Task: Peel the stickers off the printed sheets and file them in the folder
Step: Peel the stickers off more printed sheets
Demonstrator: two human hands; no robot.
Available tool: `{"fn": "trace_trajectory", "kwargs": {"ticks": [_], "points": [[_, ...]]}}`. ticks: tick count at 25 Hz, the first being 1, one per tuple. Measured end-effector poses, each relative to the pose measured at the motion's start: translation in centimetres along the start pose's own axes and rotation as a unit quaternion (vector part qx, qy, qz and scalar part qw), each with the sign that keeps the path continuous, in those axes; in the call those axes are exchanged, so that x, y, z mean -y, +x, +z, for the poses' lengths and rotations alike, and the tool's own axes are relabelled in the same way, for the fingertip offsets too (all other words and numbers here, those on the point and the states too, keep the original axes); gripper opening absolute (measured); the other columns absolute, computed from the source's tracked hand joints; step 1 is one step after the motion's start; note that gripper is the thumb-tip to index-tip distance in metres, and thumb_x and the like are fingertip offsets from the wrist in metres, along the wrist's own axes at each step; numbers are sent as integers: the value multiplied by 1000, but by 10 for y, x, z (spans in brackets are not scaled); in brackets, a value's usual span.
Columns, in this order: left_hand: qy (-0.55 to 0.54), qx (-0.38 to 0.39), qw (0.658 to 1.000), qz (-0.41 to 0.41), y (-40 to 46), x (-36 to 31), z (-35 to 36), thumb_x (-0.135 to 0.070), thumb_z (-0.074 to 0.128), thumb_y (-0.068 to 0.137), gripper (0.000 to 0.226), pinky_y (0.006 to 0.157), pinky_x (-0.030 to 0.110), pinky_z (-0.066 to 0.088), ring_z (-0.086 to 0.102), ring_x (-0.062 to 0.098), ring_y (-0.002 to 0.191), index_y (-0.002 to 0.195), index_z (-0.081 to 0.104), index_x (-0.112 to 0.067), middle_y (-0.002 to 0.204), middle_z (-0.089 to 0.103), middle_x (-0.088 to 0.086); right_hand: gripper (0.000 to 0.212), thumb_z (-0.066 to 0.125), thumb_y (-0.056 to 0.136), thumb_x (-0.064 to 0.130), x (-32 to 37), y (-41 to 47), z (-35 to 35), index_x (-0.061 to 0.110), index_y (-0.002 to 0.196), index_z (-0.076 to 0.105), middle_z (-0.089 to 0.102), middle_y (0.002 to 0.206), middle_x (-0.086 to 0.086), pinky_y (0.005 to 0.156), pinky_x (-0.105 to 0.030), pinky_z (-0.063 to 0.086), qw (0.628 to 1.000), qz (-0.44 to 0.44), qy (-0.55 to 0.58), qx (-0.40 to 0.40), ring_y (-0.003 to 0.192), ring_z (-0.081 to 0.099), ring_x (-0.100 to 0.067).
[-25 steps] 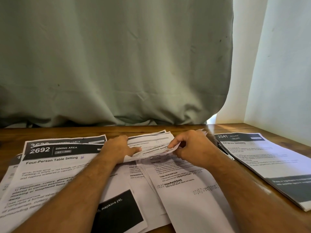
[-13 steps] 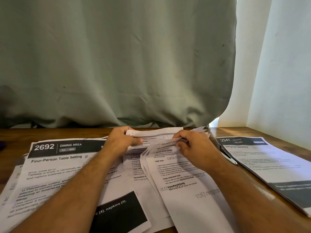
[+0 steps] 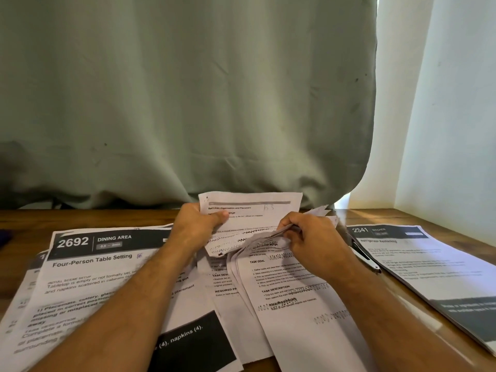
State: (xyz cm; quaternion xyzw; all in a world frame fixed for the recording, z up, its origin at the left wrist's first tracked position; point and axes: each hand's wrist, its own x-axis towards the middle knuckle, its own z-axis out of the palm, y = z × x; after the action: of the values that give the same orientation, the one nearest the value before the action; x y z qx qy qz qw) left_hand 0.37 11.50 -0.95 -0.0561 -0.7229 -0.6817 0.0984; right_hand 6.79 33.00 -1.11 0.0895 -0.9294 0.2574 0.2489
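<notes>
- A printed sheet headed "2692 Dining Area" [image 3: 107, 267] lies flat at the left of the wooden bench [image 3: 80, 217], atop other pages.
- The left hand [image 3: 196, 226] grips a raised sheet [image 3: 252, 210] by its left edge, thumb curled over the front, so that it stands tilted up at the bench's middle.
- The right hand [image 3: 311, 237] has its fingers curled, pinching the crumpled top edges of a fanned stack of sheets [image 3: 290, 296] just below the raised page.
- A pen-like item [image 3: 365, 257] lies right of that hand, too blurred to identify.
- A "Kitchen" sheet [image 3: 429, 264] lies flat at the right.
- A grey-green curtain [image 3: 188, 98] hangs behind.
</notes>
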Motion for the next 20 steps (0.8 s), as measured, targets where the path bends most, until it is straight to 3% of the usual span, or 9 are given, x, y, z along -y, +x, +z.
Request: {"fn": "trace_trajectory", "kwargs": {"ticks": [6,12,16,20], "points": [[-41,-90,991,92,-6,-7,-3,-22,71,92,9,58,31,61,75,14,68,100,72,-20,87,77,-1,14,57,98,17,-1,-1,-2,29,99,64,69,99,13,81,-22,57,1000,8,-10,8,90,66,-7],[-122,-204,956,171,-10,-16,-16,-27,66,95,6,55,21,56,74,8,73,98,69,-23,86,74,-4,9,59,96,18,-2,0,-7,24,100,64,67,89,9,67,-12,48,998,5,-29,-47,80,62,-6],[-173,-246,926,228,-20,-36,-15,-30,66,95,17,53,15,54,72,0,71,105,65,-16,86,72,-9,13,54,97,16,-4,1,-4,26,101,61,67,90,8,73,-22,52,998,8,-36,-58,81,62,-9],[-181,-249,914,265,-30,-49,-14,-34,66,93,24,57,20,58,74,7,78,106,66,-14,91,73,-6,45,54,98,18,-5,-2,3,39,133,35,69,85,6,76,-31,59,998,5,-4,-57,80,67,-10]]}}
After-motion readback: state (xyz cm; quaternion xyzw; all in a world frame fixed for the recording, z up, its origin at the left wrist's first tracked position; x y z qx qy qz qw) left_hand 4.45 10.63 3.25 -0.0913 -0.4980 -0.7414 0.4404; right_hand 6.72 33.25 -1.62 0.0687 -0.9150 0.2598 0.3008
